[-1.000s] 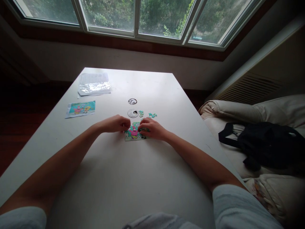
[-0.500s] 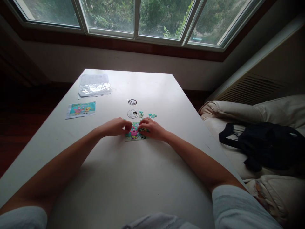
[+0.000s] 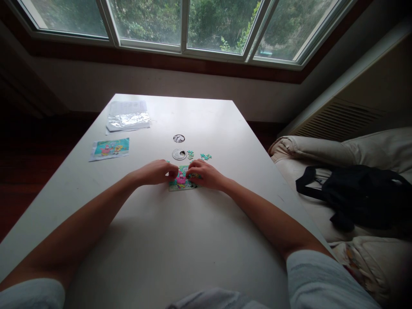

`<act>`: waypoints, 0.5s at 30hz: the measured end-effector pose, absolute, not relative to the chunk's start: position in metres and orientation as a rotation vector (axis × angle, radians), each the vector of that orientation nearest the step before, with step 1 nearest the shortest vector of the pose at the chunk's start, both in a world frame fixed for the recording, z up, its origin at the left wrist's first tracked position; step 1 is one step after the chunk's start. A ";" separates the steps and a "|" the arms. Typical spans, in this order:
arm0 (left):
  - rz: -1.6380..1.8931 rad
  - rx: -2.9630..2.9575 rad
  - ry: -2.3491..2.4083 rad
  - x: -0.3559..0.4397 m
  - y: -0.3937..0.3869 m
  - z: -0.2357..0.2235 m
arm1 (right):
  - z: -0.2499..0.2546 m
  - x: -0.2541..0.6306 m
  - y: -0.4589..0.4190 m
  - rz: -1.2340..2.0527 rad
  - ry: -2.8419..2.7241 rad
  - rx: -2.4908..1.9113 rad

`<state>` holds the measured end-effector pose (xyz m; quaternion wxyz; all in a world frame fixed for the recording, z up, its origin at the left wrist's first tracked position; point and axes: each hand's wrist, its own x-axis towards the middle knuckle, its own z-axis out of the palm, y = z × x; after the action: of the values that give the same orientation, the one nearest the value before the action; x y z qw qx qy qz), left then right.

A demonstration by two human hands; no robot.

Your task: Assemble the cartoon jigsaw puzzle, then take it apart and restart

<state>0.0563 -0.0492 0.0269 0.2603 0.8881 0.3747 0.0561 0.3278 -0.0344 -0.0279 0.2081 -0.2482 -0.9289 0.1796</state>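
Observation:
A small jigsaw puzzle (image 3: 180, 183) with a pink cartoon figure lies flat on the white table in front of me. My left hand (image 3: 160, 171) is at its left edge, the fingers curled in and pressed together; whatever they pinch is too small to make out. Over the puzzle's right part rests my right hand (image 3: 204, 172), fingers bent down onto it and hiding that side. Just beyond the hands are loose green puzzle pieces (image 3: 206, 157) and another small cluster of pieces (image 3: 190, 154).
Behind the puzzle lie a round tin lid (image 3: 179, 154) and a second round metal piece (image 3: 179, 138). A cartoon picture sheet (image 3: 110, 149) and papers with a clear plastic sleeve (image 3: 128, 116) are at the table's left. A dark bag (image 3: 363, 195) sits on the sofa (image 3: 309, 148) to the right.

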 end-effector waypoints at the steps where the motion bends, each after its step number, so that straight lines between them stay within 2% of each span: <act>1: 0.152 2.404 1.011 0.057 -0.049 0.028 | -0.028 0.328 -0.035 0.498 -2.586 -0.691; 15: 0.120 2.397 0.952 0.056 -0.051 0.032 | -0.025 0.327 -0.036 0.496 -2.584 -0.704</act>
<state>0.0564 -0.0509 0.0322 0.2760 0.8923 0.3545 0.0447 0.3271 -0.0361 -0.0248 0.2073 -0.2527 -0.9281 0.1782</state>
